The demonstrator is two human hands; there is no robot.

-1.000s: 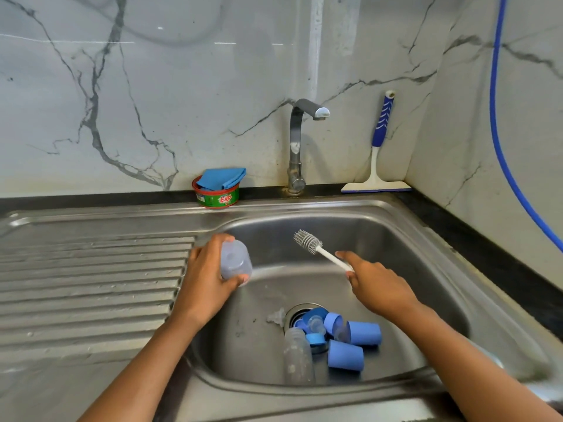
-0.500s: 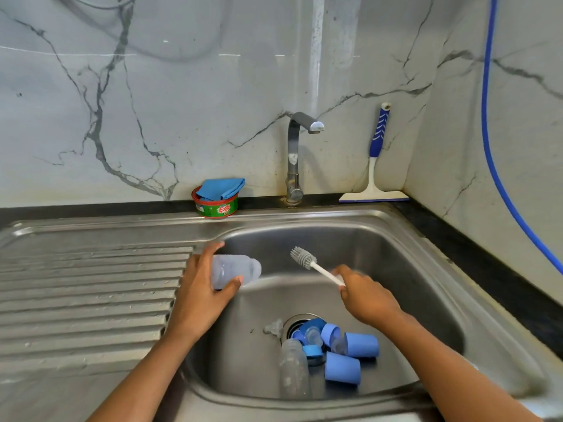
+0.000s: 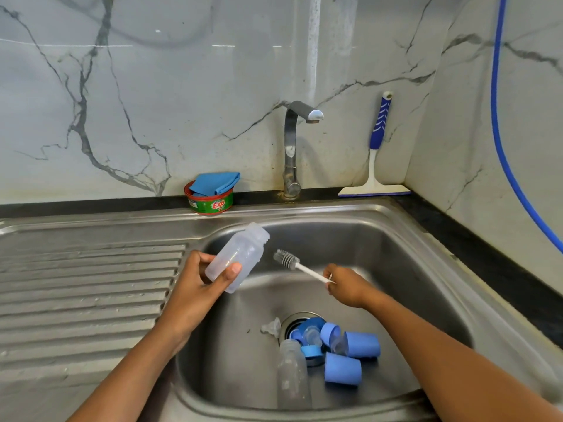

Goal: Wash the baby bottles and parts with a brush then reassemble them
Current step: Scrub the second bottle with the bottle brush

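Washing stood at an early stage: the left hand (image 3: 195, 287) grasped one clear bottle (image 3: 237, 257) over the sink (image 3: 396, 239), the right hand (image 3: 345, 284) pinched the brush (image 3: 288, 260) just outside its mouth, and a second bottle (image 3: 291, 373), caps (image 3: 342, 368) and teats lay unassembled by the drain.

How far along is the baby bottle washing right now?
Done: everything is taken apart. In hand: the left hand grips one clear bottle, the right hand pinches the brush, its head just outside the bottle's mouth. Left: another bottle, blue caps and a nipple lie by the sink drain; nothing is reassembled.
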